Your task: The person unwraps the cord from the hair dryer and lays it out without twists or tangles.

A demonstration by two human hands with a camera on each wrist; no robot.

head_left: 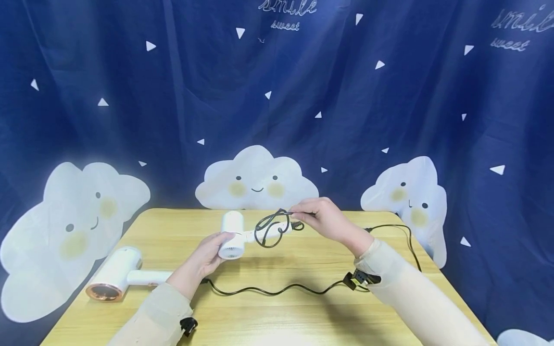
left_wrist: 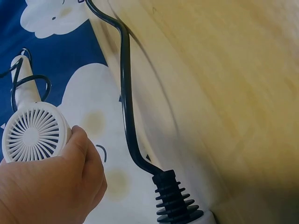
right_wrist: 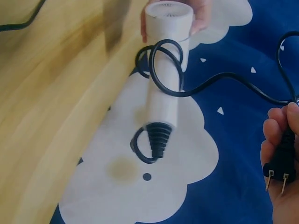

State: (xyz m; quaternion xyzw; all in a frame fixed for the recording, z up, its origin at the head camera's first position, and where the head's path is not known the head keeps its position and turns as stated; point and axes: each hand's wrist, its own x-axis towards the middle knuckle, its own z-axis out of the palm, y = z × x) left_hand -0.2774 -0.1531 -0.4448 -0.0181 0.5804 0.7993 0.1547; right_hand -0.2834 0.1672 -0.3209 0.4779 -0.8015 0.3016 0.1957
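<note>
A small white hair dryer [head_left: 232,222] is up above the table, its barrel gripped in my left hand [head_left: 205,254]. Its vented end [left_wrist: 33,133] shows in the left wrist view. Black cord [head_left: 270,247] loops around its handle [right_wrist: 161,105], which points to the right. My right hand [head_left: 326,220] holds the cord's far end. In the right wrist view, a black two-pin plug [right_wrist: 281,161] lies within the fingers of that hand, pins pointing out.
A larger white hair dryer [head_left: 119,269] with a copper-coloured rim lies at the table's left. Its black cord [head_left: 270,293] runs rightward across the wooden table [head_left: 259,322], and more cord [head_left: 411,240] curves at the right edge. A blue curtain [head_left: 259,115] hangs behind.
</note>
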